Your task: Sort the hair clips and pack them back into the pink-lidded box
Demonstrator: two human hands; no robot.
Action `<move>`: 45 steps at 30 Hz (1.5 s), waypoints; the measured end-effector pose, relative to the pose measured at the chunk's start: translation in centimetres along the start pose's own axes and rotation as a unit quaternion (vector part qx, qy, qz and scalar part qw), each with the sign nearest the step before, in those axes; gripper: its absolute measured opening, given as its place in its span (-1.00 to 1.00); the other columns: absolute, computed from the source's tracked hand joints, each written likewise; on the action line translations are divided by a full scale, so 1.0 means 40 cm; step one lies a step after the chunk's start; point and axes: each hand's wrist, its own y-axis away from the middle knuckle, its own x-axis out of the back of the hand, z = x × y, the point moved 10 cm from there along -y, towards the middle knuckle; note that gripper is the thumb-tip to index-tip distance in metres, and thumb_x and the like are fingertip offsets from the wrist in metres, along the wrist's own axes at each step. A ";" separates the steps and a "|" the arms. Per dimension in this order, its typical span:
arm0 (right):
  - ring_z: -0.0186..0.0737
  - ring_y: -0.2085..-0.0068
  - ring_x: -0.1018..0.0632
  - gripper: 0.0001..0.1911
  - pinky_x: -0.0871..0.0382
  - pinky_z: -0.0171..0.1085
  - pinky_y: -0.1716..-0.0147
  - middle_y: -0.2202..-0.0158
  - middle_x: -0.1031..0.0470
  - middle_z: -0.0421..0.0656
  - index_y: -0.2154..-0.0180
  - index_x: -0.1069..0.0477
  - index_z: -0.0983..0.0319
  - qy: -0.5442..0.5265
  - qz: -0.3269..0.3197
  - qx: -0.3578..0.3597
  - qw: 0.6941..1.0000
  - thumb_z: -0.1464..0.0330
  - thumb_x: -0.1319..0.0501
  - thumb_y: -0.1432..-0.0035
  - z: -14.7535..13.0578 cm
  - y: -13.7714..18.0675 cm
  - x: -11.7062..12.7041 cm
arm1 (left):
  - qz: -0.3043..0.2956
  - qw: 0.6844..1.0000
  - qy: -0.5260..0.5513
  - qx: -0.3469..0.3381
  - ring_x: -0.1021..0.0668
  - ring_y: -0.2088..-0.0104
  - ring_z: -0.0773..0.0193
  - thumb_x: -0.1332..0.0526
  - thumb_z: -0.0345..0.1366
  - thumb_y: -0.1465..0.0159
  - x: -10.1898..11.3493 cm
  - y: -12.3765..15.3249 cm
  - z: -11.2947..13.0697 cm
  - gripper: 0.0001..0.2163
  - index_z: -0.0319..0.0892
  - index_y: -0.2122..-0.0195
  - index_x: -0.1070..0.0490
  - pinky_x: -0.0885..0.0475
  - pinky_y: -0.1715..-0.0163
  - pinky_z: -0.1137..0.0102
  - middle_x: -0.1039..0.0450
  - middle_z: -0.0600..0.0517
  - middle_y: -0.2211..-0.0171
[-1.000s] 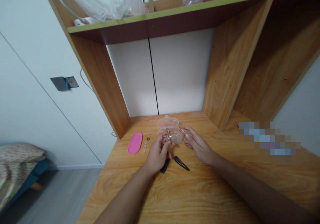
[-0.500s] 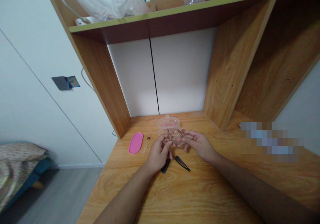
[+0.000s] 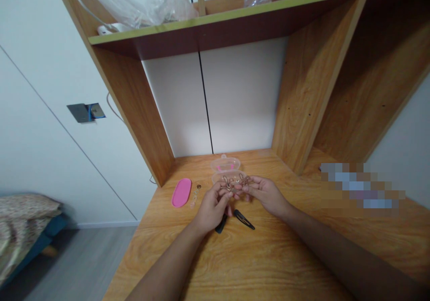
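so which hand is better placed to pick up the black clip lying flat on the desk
Probably the left. The left hand sits just above the black clip, nearer than the right hand. Both hands pinch small gold clips over the clear box, so either would need a free finger.

two small gold bow-shaped hair clips point(image 3: 236, 182), side by side, touching, pinched above desk.

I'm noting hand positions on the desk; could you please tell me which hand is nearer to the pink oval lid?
Left. The left hand is just right of the pink oval lid, with small hair ties between them; the right hand lies farther right, beyond the left hand.
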 end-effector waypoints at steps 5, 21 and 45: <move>-0.32 0.50 -0.51 -0.53 -0.37 -0.30 0.49 0.31 -0.65 -0.05 0.25 -0.52 0.30 0.013 0.022 -0.007 1.000 0.06 -0.44 0.05 -0.003 -0.001 0.011 | -0.010 1.000 0.016 -0.007 -0.47 0.60 0.47 -0.18 -0.10 -0.35 -0.007 -0.001 0.000 -0.69 -0.23 0.03 -0.33 -0.40 0.62 0.53 -0.53 -0.11 0.16; -0.22 0.43 -0.59 -0.57 -0.49 -0.23 0.35 0.45 -0.61 -0.15 0.44 -0.48 0.26 0.004 0.044 0.014 0.999 0.25 -0.57 0.37 -0.014 0.000 0.029 | 0.071 0.995 0.062 0.034 -0.51 0.59 0.40 -0.51 -0.22 0.02 0.040 0.003 -0.023 -0.68 -0.32 0.32 -0.56 -0.46 0.54 0.49 -0.59 -0.05 0.47; -0.39 0.68 -0.39 -0.57 -0.21 -0.39 0.65 0.69 -0.50 -0.17 0.57 -0.55 0.29 0.066 0.046 -0.021 0.997 0.04 -0.46 0.13 0.024 -0.001 0.040 | 0.096 0.989 0.079 0.074 -0.53 0.69 0.36 -0.58 -0.23 0.20 0.051 0.001 -0.029 -0.55 -0.29 0.39 -0.41 -0.44 0.69 0.53 -0.52 0.07 0.55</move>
